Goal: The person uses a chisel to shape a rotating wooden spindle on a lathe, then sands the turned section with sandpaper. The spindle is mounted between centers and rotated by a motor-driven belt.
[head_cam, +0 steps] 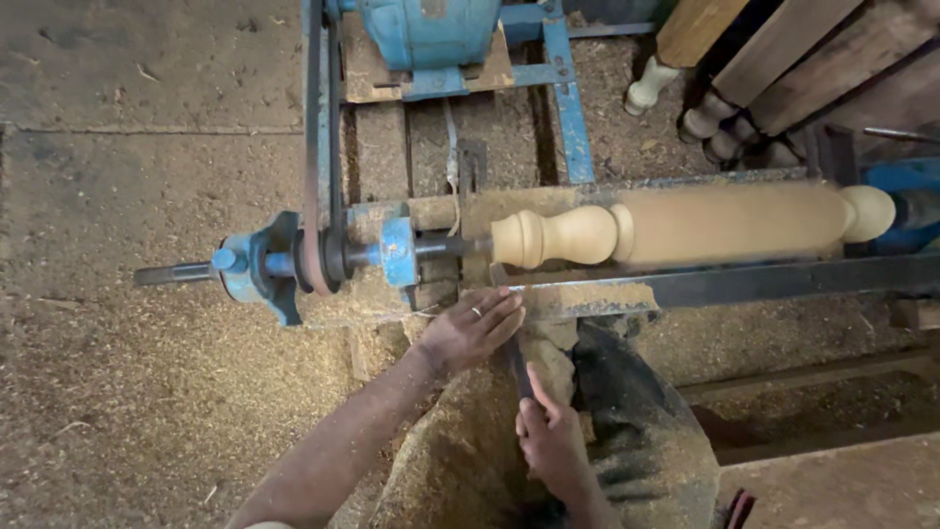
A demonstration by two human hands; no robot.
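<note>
Far left: floor [127, 392] under thick sawdust. Blue headstock [259, 264] with drive belt [315, 147] running up to blue motor [426, 29].

Centre: left hand [472, 328], ringed, fingers flat and together, pressed over dark turning tool [516, 367] at tool rest [587, 297]. Right hand [550, 439] lower down, clamped round tool's handle end, thumb along shaft.

Right of centre: pale turned workpiece [685, 225] mounted between centres, beads cut at left end, ball at right; long middle blurred, apparently spinning.

Upper right: finished turned legs [725, 118] stacked.

Step judged: shaping near left-end beads. Next move likely needs steady downward pressure on rest, controlled feed into wood.
</note>
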